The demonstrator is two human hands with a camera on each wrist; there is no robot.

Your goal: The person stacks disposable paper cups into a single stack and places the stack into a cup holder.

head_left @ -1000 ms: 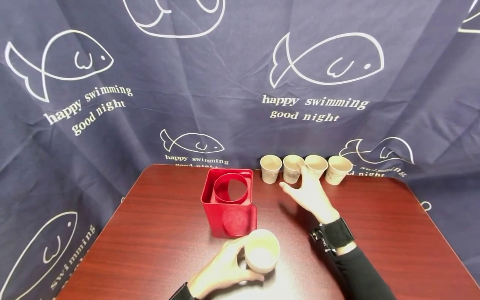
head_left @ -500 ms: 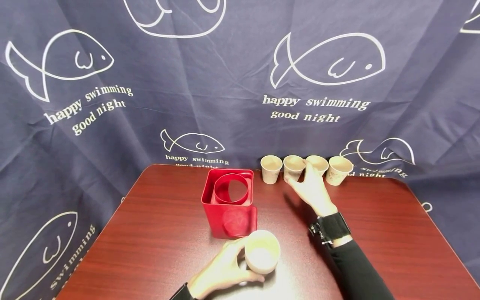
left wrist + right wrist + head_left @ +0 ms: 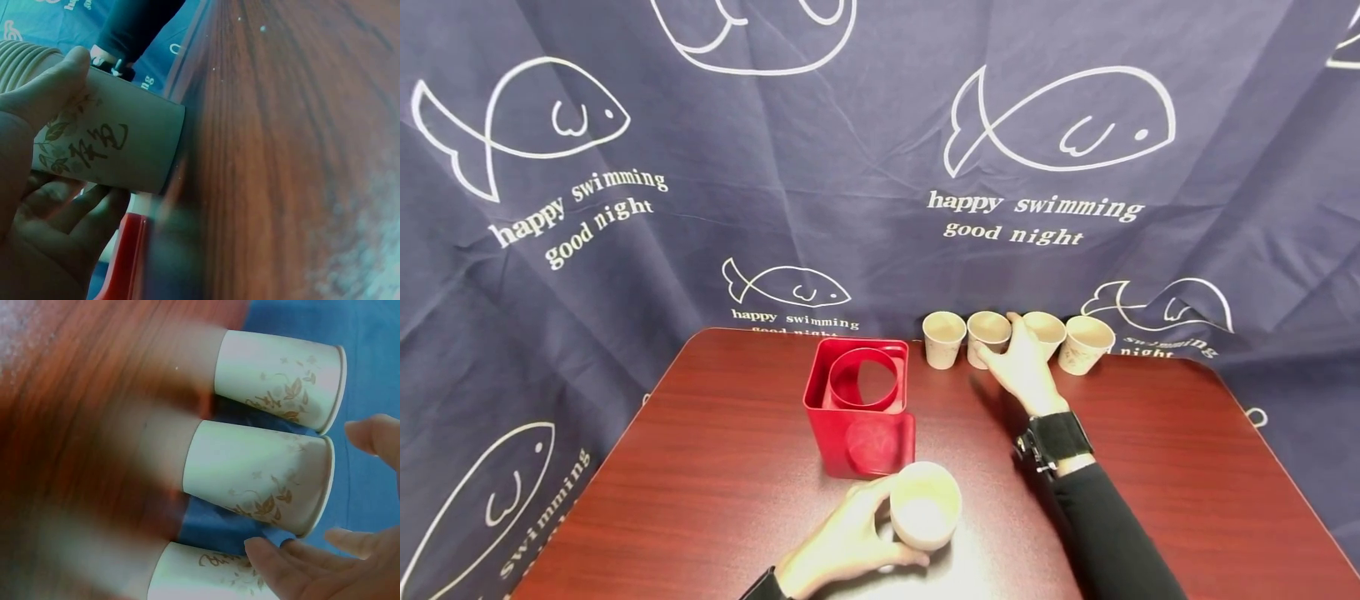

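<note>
My left hand point(image 3: 842, 537) holds a stack of pale paper cups point(image 3: 927, 537) low over the front of the table. In the left wrist view thumb and fingers go round its side, and several nested rims point(image 3: 22, 62) show. My right hand point(image 3: 1026, 371) is at the back row of cups, fingers spread about the second cup from the left point(image 3: 988, 329). In the right wrist view that cup point(image 3: 259, 475) stands upright between the parted thumb point(image 3: 378, 437) and the fingers. The forefinger reaches in between it and the third cup point(image 3: 1047, 329).
A red square holder point(image 3: 850, 437) with a round ring inside stands left of centre, just behind the held stack. The row's end cups, the leftmost cup point(image 3: 943, 342) and the rightmost cup point(image 3: 1086, 344), stand near the table's point(image 3: 715, 417) back edge, before a blue curtain point(image 3: 880, 167).
My right hand has lowered around the second cup, thumb coming to its front left. The third and fourth cups have shifted slightly right. My left hand and its stack stay put.
</note>
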